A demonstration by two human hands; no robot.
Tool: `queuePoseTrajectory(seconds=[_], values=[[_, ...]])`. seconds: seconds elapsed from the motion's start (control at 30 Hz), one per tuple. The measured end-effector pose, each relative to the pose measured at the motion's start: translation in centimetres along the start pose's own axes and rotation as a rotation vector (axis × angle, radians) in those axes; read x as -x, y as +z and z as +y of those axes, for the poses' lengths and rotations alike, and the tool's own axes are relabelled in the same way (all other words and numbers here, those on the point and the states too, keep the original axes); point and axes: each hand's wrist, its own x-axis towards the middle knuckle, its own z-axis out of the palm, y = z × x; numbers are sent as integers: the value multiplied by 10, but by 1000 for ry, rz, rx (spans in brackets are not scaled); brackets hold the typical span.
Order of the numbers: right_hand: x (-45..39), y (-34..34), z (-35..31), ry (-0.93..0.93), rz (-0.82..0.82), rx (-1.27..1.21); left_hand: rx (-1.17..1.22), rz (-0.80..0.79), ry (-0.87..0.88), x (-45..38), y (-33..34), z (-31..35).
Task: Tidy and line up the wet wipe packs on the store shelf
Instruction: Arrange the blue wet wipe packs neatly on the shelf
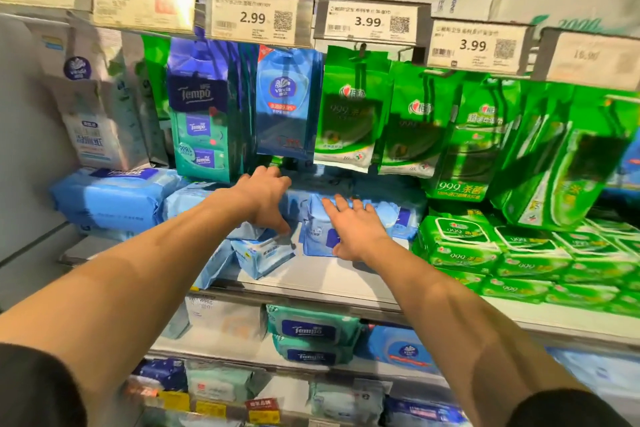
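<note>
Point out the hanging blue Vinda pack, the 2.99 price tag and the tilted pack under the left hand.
hanging blue Vinda pack [284, 104]: head view, front face.
2.99 price tag [254, 18]: head view, printed price.
tilted pack [264, 256]: head view, front face.

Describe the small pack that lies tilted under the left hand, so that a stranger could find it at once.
Start at the 2.99 price tag and go down past the hanging blue Vinda pack to the shelf. Just below the left hand lies a small pale blue pack, near the front edge. Unlike the blue packs behind it, it sits askew, one corner turned forward.
</note>
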Motion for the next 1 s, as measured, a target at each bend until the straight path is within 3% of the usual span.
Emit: queuePoseTrajectory(seconds=[0.23,1.0], values=[[21,8,39,124,-7,8,-26,-5,22,-16,8,29],[15,17,59,95,70,-7,-73,-93,95,-36,36,60]])
